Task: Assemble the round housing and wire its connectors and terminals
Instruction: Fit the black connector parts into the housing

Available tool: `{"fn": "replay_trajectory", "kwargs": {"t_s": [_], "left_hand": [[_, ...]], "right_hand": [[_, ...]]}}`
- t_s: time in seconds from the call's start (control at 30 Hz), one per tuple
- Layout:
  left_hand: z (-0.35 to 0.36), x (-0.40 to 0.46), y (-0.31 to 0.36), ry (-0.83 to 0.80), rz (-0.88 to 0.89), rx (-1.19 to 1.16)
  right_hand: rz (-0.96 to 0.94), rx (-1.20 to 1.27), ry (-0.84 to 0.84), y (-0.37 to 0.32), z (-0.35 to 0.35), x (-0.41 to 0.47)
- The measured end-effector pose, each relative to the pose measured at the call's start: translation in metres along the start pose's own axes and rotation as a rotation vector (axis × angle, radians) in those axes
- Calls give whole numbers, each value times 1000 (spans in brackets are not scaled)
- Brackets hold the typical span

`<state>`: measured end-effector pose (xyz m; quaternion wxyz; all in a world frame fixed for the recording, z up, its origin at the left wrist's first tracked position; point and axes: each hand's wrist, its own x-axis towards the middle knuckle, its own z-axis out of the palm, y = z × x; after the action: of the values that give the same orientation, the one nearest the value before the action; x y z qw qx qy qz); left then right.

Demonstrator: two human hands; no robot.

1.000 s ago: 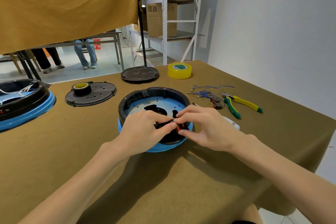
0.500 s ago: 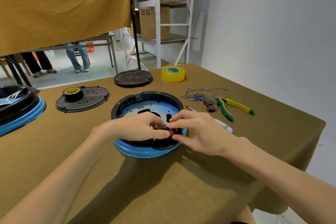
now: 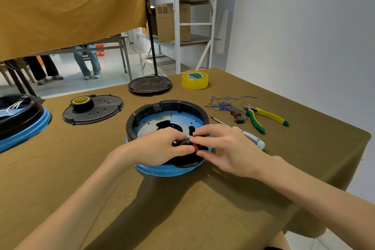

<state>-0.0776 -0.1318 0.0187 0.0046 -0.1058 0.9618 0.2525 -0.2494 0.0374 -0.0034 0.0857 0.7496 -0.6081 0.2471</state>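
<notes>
The round housing (image 3: 142,116), a black ring on a blue base with a pale perforated plate inside, sits at the table's middle. Over its near rim my left hand (image 3: 156,148) and my right hand (image 3: 221,144) meet. Together they pinch a small black and red connector part (image 3: 193,145) just inside the rim; fingers hide most of it. Loose blue wires with terminals (image 3: 223,103) lie to the right of the housing, beside another small red and black connector (image 3: 237,116).
Green-yellow pliers (image 3: 261,116), a screwdriver (image 3: 249,137), yellow tape (image 3: 195,80), a black lid with a tape roll (image 3: 93,108), a round black cover (image 3: 149,85) and a second housing (image 3: 22,119) at left. The table edge drops off at right.
The view has shifted slightly; both hands stay at the housing's near rim, still working the small connector part with little movement.
</notes>
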Motion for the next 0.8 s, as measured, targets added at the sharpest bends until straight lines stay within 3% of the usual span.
{"fn": "replay_trajectory", "kwargs": {"t_s": [0.8], "left_hand": [[5, -3, 0, 78, -42, 26]], "right_hand": [[-132, -108, 55, 13, 5, 5]]}}
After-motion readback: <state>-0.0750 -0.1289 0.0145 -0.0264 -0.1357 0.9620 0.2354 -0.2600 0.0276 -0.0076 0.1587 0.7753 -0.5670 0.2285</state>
